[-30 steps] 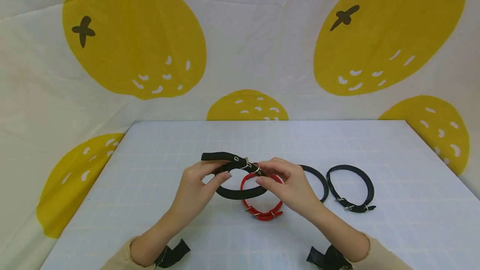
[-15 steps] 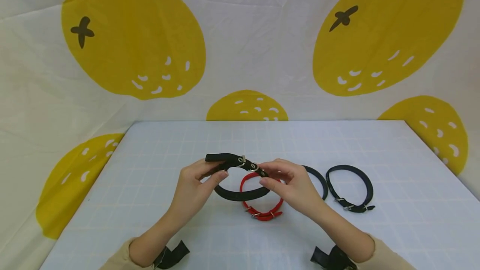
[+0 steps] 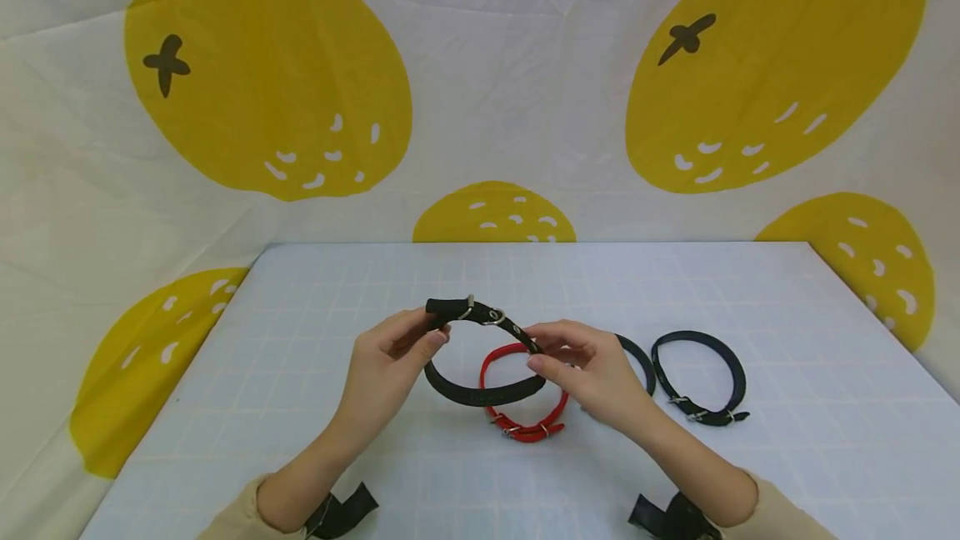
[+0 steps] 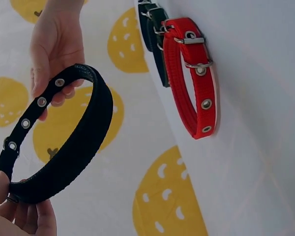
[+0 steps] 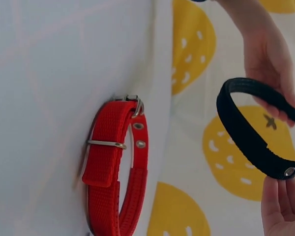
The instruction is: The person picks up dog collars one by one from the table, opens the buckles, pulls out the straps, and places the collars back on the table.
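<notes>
A black collar (image 3: 483, 396) with metal eyelets and a buckle is held up above the table as a closed loop. My left hand (image 3: 386, 365) pinches its left side beside the buckle (image 3: 469, 307), near the strap's short end. With thumb and fingers, my right hand (image 3: 588, 365) pinches the right side, where the row of eyelets meets the plain band. Both hands also show in the left wrist view around the black collar (image 4: 83, 142). Beneath and behind it lies a red collar (image 3: 528, 433), buckled into a ring, seen close up in the right wrist view.
Two more black collars lie to the right: one ring (image 3: 637, 357) partly hidden behind my right hand, and another (image 3: 738, 369) further right. The white gridded table (image 3: 225, 440) ends at a cloth backdrop (image 3: 517, 90) with yellow fruit prints.
The strap's free end beyond the buckle looks shorter, and the buckle sits further left. My right hand has shifted slightly right, so more of the eyelet row shows between the hands.
</notes>
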Demonstrator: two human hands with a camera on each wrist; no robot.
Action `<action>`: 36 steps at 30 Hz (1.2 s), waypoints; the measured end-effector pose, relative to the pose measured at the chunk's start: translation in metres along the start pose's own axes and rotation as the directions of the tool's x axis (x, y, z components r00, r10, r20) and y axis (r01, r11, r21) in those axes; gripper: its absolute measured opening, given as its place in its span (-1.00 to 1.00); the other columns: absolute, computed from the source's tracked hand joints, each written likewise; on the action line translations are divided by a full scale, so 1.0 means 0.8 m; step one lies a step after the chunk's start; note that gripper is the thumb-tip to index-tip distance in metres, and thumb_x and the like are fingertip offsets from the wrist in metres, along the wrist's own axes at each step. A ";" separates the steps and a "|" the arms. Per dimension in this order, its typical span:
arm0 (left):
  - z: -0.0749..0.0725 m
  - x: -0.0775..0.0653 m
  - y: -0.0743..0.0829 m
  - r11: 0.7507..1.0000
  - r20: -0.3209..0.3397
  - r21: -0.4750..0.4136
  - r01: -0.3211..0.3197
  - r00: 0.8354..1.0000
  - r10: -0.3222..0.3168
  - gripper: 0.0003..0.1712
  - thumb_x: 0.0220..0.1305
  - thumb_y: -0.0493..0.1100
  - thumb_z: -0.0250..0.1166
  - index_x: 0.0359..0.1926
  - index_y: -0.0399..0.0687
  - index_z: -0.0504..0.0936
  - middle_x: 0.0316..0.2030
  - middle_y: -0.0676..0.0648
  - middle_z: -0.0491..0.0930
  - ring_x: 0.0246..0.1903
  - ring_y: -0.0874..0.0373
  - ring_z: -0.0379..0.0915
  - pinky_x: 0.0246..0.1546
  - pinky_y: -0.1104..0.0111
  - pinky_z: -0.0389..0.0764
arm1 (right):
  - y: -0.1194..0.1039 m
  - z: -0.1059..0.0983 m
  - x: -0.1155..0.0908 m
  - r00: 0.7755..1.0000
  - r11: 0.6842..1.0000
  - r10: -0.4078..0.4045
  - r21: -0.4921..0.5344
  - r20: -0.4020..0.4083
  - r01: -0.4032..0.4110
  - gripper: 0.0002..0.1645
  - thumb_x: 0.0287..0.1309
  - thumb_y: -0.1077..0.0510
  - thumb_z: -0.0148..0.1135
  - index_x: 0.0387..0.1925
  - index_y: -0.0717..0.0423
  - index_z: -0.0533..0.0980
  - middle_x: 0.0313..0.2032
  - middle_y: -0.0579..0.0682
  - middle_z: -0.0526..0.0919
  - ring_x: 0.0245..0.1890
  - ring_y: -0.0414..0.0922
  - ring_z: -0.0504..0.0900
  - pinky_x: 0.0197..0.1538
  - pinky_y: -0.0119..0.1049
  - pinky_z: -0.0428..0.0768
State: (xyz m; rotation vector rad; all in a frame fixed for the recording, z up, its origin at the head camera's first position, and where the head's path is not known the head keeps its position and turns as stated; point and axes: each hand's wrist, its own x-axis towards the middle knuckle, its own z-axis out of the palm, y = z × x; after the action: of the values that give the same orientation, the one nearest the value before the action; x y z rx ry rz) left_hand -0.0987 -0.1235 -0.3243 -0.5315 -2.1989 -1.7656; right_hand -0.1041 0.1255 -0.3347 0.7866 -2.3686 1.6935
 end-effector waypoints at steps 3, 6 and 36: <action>0.001 -0.001 -0.001 1.000 0.019 -0.002 0.019 1.000 -0.019 -0.72 0.15 -0.33 0.30 -0.07 -0.25 0.61 -0.25 -0.09 0.64 -0.25 0.14 0.59 -0.15 0.37 0.58 | 0.000 -0.001 -0.002 0.999 0.999 0.034 0.001 0.005 -0.034 -0.66 0.04 0.29 0.32 -0.07 0.18 0.57 -0.26 0.06 0.65 -0.26 -0.16 0.60 -0.17 -0.33 0.62; 0.002 -0.001 -0.001 0.999 0.032 -0.003 0.037 0.999 -0.037 -0.71 0.15 -0.32 0.30 -0.07 -0.26 0.61 -0.23 -0.13 0.64 -0.24 0.14 0.58 -0.14 0.39 0.57 | 0.001 -0.003 -0.001 0.998 0.998 0.065 0.010 0.013 -0.065 -0.64 0.03 0.26 0.34 -0.06 0.16 0.57 -0.25 0.08 0.65 -0.27 -0.16 0.61 -0.16 -0.34 0.61; 0.012 0.001 -0.002 0.994 0.013 -0.007 0.105 0.994 -0.105 -0.70 0.15 -0.35 0.30 -0.05 -0.22 0.60 -0.19 -0.10 0.63 -0.21 0.15 0.55 -0.13 0.40 0.57 | -0.024 -0.016 0.025 0.978 0.982 0.191 -0.030 0.084 -0.189 -0.67 0.05 0.09 0.36 -0.12 0.10 0.62 -0.25 -0.07 0.67 -0.26 -0.15 0.62 -0.20 -0.29 0.62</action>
State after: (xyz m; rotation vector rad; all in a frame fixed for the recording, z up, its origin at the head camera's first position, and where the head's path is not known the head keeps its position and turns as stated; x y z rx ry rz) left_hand -0.1001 -0.1148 -0.3275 -0.4378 -2.2684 -1.8279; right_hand -0.1145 0.1256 -0.3062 0.6616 -2.5910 1.7321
